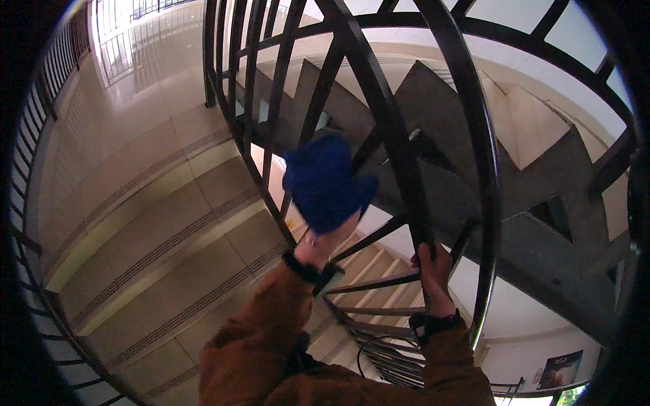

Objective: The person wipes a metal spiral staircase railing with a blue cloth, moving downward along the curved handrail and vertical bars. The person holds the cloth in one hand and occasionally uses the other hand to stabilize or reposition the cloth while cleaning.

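A blue cloth [322,177] is wrapped over the fingers of my left hand [330,241], which holds it in front of the balusters. The cloth looks blurred, and whether it touches the metal is unclear. Lower and to the right, my right hand [435,269] grips a dark metal rail [409,177] of the stair railing, its thumb lying along the bar. Outside that bar curves a glossy dark handrail [482,152]. Slanting balusters [320,94] run from the rail down toward the stair edge.
Tiled stairs [193,243] with grooved nosings descend on the left from a shiny landing [147,101]. Another railing [30,167] follows the left edge. Through the balusters, a grey zigzag stair stringer [457,127] and a lower flight [381,279] are visible. A thin black loop [359,355] hangs near my body.
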A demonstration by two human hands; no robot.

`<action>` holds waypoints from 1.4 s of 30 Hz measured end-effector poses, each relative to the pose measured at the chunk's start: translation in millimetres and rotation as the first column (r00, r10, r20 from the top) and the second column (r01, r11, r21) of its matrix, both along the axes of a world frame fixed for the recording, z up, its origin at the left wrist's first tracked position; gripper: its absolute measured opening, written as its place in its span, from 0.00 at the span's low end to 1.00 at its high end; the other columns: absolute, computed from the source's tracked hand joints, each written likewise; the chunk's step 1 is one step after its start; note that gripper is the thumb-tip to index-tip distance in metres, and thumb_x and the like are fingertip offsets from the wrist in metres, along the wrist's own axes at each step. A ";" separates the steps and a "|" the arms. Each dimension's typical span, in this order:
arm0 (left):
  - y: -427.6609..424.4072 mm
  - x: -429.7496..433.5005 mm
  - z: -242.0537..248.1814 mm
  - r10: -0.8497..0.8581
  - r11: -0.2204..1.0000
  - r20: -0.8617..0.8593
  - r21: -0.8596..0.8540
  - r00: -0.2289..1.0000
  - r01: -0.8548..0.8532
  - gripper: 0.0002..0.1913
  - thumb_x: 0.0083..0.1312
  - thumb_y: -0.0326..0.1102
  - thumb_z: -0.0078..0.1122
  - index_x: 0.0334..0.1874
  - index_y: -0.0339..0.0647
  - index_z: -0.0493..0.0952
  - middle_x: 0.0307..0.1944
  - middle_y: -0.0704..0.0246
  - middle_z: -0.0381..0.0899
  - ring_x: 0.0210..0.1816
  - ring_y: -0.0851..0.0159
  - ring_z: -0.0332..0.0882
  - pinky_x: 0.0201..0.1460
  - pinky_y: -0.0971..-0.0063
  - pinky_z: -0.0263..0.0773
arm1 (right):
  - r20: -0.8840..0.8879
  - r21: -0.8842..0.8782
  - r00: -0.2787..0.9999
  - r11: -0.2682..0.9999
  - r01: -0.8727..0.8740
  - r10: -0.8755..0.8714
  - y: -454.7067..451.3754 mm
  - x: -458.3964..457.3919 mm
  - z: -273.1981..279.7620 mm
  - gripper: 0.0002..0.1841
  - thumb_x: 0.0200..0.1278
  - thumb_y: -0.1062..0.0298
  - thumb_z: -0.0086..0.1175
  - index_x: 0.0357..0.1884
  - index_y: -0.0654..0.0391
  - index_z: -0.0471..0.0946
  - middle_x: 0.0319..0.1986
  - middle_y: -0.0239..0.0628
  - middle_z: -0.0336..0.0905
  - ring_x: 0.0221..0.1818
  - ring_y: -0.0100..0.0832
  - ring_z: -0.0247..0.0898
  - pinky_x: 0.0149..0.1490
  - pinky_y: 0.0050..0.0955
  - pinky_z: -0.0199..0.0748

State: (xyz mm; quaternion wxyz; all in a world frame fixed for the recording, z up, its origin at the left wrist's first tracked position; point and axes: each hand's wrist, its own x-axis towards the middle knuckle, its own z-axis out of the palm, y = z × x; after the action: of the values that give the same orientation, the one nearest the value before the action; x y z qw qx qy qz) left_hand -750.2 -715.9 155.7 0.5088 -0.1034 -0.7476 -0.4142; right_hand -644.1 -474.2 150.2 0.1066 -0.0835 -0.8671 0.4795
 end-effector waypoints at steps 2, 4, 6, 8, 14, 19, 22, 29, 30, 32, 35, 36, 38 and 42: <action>4.4 -25.6 29.2 -0.030 0.995 0.113 -0.087 0.993 0.040 0.16 0.48 0.36 0.69 0.40 0.42 0.81 0.39 0.59 0.79 0.45 0.51 0.76 0.48 0.58 0.69 | -0.001 -0.008 1.000 1.000 -0.012 0.012 0.2 0.6 -0.6 0.21 0.66 0.48 0.55 0.33 0.60 0.75 0.21 0.31 0.76 0.24 0.23 0.70 0.33 0.27 0.70; 14.7 -45.3 35.7 -0.091 0.984 0.159 -0.137 0.983 0.114 0.16 0.48 0.37 0.69 0.41 0.44 0.81 0.41 0.59 0.80 0.45 0.50 0.76 0.48 0.58 0.69 | 0.011 0.011 1.000 1.000 -0.011 0.011 0.7 0.4 -0.7 0.21 0.66 0.48 0.55 0.33 0.60 0.75 0.21 0.31 0.76 0.24 0.23 0.70 0.33 0.27 0.70; 19.4 -58.7 20.4 -0.083 0.984 -0.044 -0.164 0.996 0.075 0.14 0.50 0.37 0.68 0.40 0.46 0.82 0.39 0.60 0.81 0.43 0.50 0.77 0.45 0.58 0.70 | 0.042 0.052 0.999 0.999 0.007 -0.009 0.9 0.6 -0.8 0.20 0.65 0.49 0.56 0.33 0.60 0.75 0.22 0.32 0.76 0.24 0.23 0.71 0.33 0.27 0.70; 25.2 -66.0 -8.8 -0.025 0.991 -0.177 -0.137 0.984 0.001 0.10 0.53 0.37 0.66 0.37 0.47 0.82 0.35 0.62 0.81 0.39 0.51 0.78 0.41 0.59 0.71 | 0.003 0.069 1.000 0.998 -0.005 0.004 1.0 1.6 -1.0 0.21 0.65 0.48 0.56 0.34 0.60 0.74 0.22 0.32 0.76 0.24 0.24 0.72 0.32 0.27 0.71; 29.5 -50.1 -122.5 0.009 0.993 0.511 -0.106 0.860 0.053 0.07 0.56 0.39 0.62 0.23 0.47 0.81 0.23 0.64 0.80 0.29 0.55 0.80 0.31 0.61 0.72 | -0.013 0.082 0.999 0.996 -0.032 0.033 0.9 6.4 -2.0 0.22 0.68 0.46 0.52 0.35 0.60 0.73 0.22 0.32 0.75 0.24 0.24 0.71 0.32 0.26 0.71; 14.5 -38.5 -171.0 -0.121 0.985 0.744 0.007 0.658 0.174 0.08 0.53 0.41 0.62 0.22 0.47 0.82 0.23 0.62 0.81 0.29 0.53 0.80 0.29 0.62 0.72 | -0.014 0.113 1.000 0.993 -0.016 0.017 -1.5 6.5 -2.6 0.26 0.65 0.42 0.53 0.34 0.61 0.72 0.21 0.33 0.76 0.24 0.24 0.73 0.33 0.27 0.73; 5.4 -42.0 -142.2 -0.305 0.945 0.359 0.001 0.882 0.326 0.07 0.62 0.36 0.59 0.27 0.44 0.80 0.22 0.64 0.80 0.25 0.57 0.78 0.27 0.67 0.72 | 0.044 0.041 0.998 0.999 0.033 -0.035 -3.5 8.4 -1.0 0.25 0.66 0.43 0.52 0.34 0.60 0.72 0.22 0.33 0.75 0.24 0.24 0.71 0.33 0.26 0.72; 22.7 -54.6 -67.4 -0.138 0.982 0.166 -0.108 0.976 0.157 0.07 0.56 0.41 0.67 0.32 0.49 0.82 0.32 0.66 0.81 0.37 0.56 0.78 0.40 0.63 0.70 | -0.025 0.116 0.998 0.991 0.066 -0.064 -5.5 17.8 -4.4 0.25 0.69 0.41 0.46 0.44 0.58 0.73 0.24 0.29 0.72 0.26 0.23 0.66 0.32 0.23 0.64; 25.1 -53.7 -79.1 -0.017 0.987 0.098 -0.156 0.995 0.032 0.07 0.56 0.41 0.67 0.33 0.49 0.82 0.34 0.66 0.81 0.39 0.57 0.77 0.43 0.63 0.70 | -0.029 0.124 0.997 0.990 0.068 -0.065 -3.3 15.7 -4.7 0.28 0.69 0.40 0.45 0.44 0.60 0.73 0.24 0.31 0.72 0.25 0.23 0.67 0.32 0.23 0.65; 30.2 -50.6 -122.4 -0.094 0.991 0.377 -0.053 0.921 0.123 0.08 0.56 0.41 0.68 0.34 0.50 0.83 0.36 0.67 0.81 0.41 0.57 0.76 0.45 0.63 0.69 | -0.076 0.112 0.995 0.991 0.074 -0.066 0.1 14.6 -7.3 0.34 0.66 0.34 0.45 0.44 0.63 0.73 0.24 0.32 0.73 0.25 0.24 0.68 0.31 0.23 0.66; 37.8 -43.6 -212.7 -0.116 0.993 0.585 0.052 0.803 0.106 0.07 0.54 0.41 0.67 0.31 0.50 0.81 0.32 0.66 0.80 0.38 0.57 0.76 0.42 0.65 0.68 | -0.150 0.055 0.982 0.990 0.127 -0.118 9.6 16.3 -12.6 0.38 0.59 0.27 0.48 0.40 0.62 0.74 0.23 0.32 0.75 0.23 0.25 0.71 0.29 0.23 0.71; 29.3 -48.5 -242.3 -0.136 0.990 0.681 0.058 0.719 0.132 0.07 0.54 0.41 0.67 0.30 0.49 0.80 0.31 0.66 0.79 0.37 0.57 0.76 0.42 0.65 0.68 | -0.097 0.058 0.968 0.969 0.238 -0.232 12.0 15.8 -9.5 0.39 0.59 0.26 0.47 0.40 0.62 0.75 0.22 0.33 0.75 0.22 0.25 0.71 0.27 0.23 0.70; 20.7 -51.9 -302.8 -0.116 0.990 0.719 0.024 0.685 0.142 0.08 0.53 0.41 0.66 0.26 0.48 0.78 0.29 0.64 0.78 0.35 0.55 0.75 0.40 0.65 0.68 | -0.192 0.173 0.973 0.971 0.165 -0.131 18.0 19.4 -10.5 0.41 0.61 0.25 0.39 0.38 0.63 0.75 0.19 0.35 0.75 0.21 0.27 0.72 0.24 0.24 0.70; 17.9 -67.8 -400.2 -0.027 0.988 0.736 -0.086 0.676 0.132 0.09 0.55 0.40 0.61 0.24 0.45 0.73 0.28 0.62 0.74 0.33 0.52 0.74 0.35 0.62 0.68 | -0.285 0.177 0.944 0.958 0.224 -0.168 33.3 19.1 -3.1 0.40 0.61 0.26 0.39 0.40 0.63 0.74 0.20 0.34 0.75 0.22 0.27 0.71 0.25 0.24 0.69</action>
State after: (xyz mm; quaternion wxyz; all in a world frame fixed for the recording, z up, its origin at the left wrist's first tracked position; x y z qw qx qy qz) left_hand -818.0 -698.0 -244.5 0.1407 0.0052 -0.9090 -0.3923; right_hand -625.0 -440.9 147.2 0.2783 -0.0928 -0.8771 0.3803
